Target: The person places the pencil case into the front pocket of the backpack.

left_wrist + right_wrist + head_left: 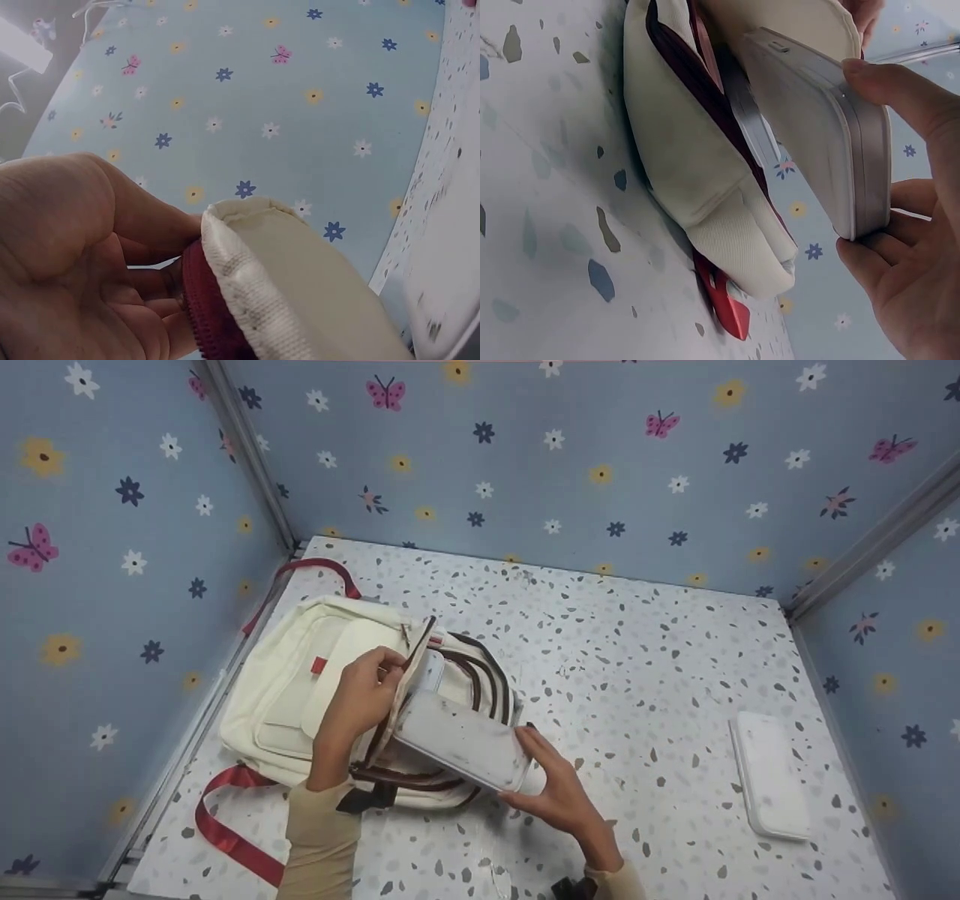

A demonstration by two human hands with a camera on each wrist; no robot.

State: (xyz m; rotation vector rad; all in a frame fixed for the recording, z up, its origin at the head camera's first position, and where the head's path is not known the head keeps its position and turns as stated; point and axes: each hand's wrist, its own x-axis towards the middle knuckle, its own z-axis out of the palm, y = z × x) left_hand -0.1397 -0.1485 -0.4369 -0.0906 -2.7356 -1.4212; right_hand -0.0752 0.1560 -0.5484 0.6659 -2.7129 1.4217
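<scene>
A cream backpack (289,690) with red straps and dark red zips lies on the table, its main compartment unzipped. My left hand (364,690) pinches the zipped edge (214,300) of the opening and holds the flap up. In my right hand (559,787) is a flat whitish rectangular case (465,739) with rounded corners, gripped by its outer end between thumb and fingers. The case's far end is at the mouth of the bag, tilted in the right wrist view. Inside the opening, a pale flat object (750,112) is partly hidden by the case.
Another white rectangular case (772,776) lies on the speckled table (637,675) at the right. One red strap (232,840) trails toward the front left edge. Flowered panels (525,457) stand along the back and both sides.
</scene>
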